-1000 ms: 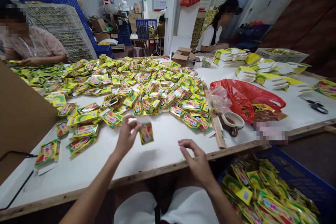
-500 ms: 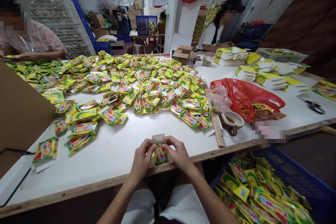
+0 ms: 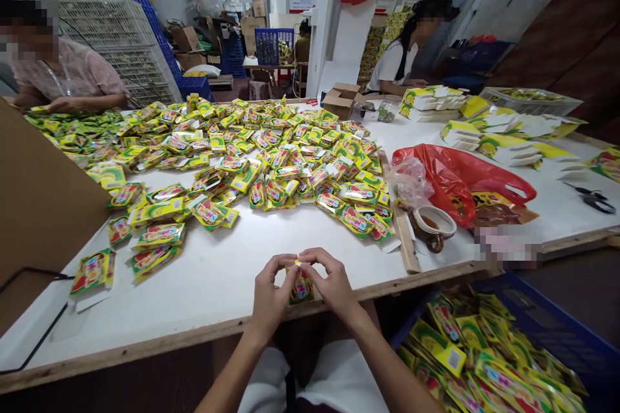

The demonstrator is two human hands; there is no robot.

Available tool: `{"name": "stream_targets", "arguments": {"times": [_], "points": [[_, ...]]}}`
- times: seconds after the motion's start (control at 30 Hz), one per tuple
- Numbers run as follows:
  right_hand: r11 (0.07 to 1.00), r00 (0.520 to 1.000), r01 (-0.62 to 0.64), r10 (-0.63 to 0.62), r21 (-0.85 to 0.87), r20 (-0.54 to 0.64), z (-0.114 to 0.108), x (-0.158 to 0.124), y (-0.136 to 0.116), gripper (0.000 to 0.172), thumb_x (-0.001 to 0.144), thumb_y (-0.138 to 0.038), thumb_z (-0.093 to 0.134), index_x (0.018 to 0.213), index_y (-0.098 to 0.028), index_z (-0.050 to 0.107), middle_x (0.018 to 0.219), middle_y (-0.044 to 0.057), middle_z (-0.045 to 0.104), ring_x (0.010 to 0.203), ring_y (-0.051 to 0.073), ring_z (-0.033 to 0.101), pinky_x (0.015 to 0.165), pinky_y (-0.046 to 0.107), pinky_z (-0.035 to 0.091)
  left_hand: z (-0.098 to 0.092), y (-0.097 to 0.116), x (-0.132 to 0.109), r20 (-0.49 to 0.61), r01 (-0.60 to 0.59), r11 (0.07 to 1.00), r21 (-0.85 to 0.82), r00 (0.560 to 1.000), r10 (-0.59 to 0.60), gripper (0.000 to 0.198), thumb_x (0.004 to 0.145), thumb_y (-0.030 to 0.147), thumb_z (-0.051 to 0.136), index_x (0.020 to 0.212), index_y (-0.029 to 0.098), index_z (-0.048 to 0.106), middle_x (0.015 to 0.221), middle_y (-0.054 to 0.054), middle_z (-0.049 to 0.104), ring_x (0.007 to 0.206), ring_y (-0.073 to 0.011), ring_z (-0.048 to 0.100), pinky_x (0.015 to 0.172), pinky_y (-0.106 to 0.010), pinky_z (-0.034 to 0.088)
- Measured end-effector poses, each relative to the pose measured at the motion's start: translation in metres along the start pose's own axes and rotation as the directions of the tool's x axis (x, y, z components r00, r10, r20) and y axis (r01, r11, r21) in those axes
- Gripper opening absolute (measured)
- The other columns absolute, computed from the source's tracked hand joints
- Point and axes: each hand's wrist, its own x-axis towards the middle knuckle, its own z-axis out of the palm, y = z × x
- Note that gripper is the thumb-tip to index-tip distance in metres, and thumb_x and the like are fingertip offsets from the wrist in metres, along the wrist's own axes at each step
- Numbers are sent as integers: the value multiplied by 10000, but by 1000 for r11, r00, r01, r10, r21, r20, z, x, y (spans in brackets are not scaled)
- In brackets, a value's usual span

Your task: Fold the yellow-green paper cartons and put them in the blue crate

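Observation:
A small yellow-green printed carton point(image 3: 301, 289) stands at the front edge of the table, between my two hands. My left hand point(image 3: 272, 287) pinches its top from the left, thumb and fingers pressed together. My right hand point(image 3: 330, 281) pinches the same top edge from the right, and the fingertips of both hands nearly meet there. The carton's flap is mostly hidden behind my fingers. Beyond the hands lies a wide heap of similar cartons point(image 3: 271, 190), and a single carton with its white flap out point(image 3: 93, 271) lies to the left.
Right of a wooden strip point(image 3: 405, 242) are a brown cup point(image 3: 433, 226), a red plastic bag point(image 3: 436, 174) and scissors point(image 3: 593, 199). A blue crate point(image 3: 537, 310) full of packets stands low right. A brown cardboard box point(image 3: 48, 206) is at left. Co-workers sit left point(image 3: 72, 77) and right point(image 3: 397, 64).
The carton's white top flap stood up before; now my fingers have come together over the top and the flap no longer stands out. The view has shifted slightly.

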Motion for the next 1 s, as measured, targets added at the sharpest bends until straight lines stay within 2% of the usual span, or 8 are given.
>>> {"name": "stream_targets", "arguments": {"times": [0.3,0.5,0.63,0.7,0.77,0.83,0.9,1.0], "points": [[990,994,-104,102,-90,-34,1,14,-8,115,825,-239,573,810,-174,668,757,26,673,699,156,592,672,273,469,2,4,13,-42,94,993,-68,994,-96,169,807,326,602,836,160,615,784,-24,640,741,-144,584,692,-248,470],[992,993,-119,119,31,-4,5,5,3,120,825,-271,590,831,-177,664,804,34,680,771,171,626,726,284,494,-1,-1,5,11,104,986,-127,995,-104,185,811,322,598,877,158,652,899,-59,677,879,-183,622,815,-304,485],[989,992,-125,125,73,1,4,-4,3,127,830,-278,577,864,-189,660,852,45,689,838,193,640,767,302,506,-6,-4,0,63,61,997,-42,996,-58,199,836,324,561,945,181,646,996,-71,655,969,-197,605,872,-336,475],[990,988,-138,137,-11,-77,-16,-12,-3,156,843,-313,549,858,-197,653,865,51,687,856,205,635,775,310,503,-18,-10,9,-4,31,998,55,1000,-31,237,837,337,556,1022,197,600,1061,-76,621,995,-200,588,868,-352,476],[966,967,-200,168,-163,-193,-58,-26,-12,215,855,-376,515,882,-209,649,886,57,684,856,218,630,764,320,502,-41,-20,28,-221,31,987,161,975,5,338,803,356,594,1097,205,522,1128,-87,569,1017,-211,566,851,-370,480],[882,926,-308,193,-355,-324,-115,-47,-18,282,840,-451,509,920,-222,652,908,66,683,841,237,631,760,349,499,-74,-34,57,-514,89,968,234,857,46,524,721,363,678,1155,200,434,1197,-109,503,1065,-231,531,868,-398,473],[725,902,-362,112,-586,-418,-169,-68,-19,359,771,-543,533,870,-226,670,948,89,673,896,285,616,835,426,467,-108,-47,90,-734,212,952,221,679,20,661,660,338,726,1191,173,369,1198,-127,479,1096,-236,509,946,-428,429],[589,892,-398,69,-703,-447,-209,-88,-13,429,705,-609,532,810,-218,675,920,117,663,916,329,603,874,509,435,-145,-58,126,-773,296,946,130,628,-90,703,638,277,728,1200,134,330,1000,-94,546,947,-230,577,880,-452,471]]}}
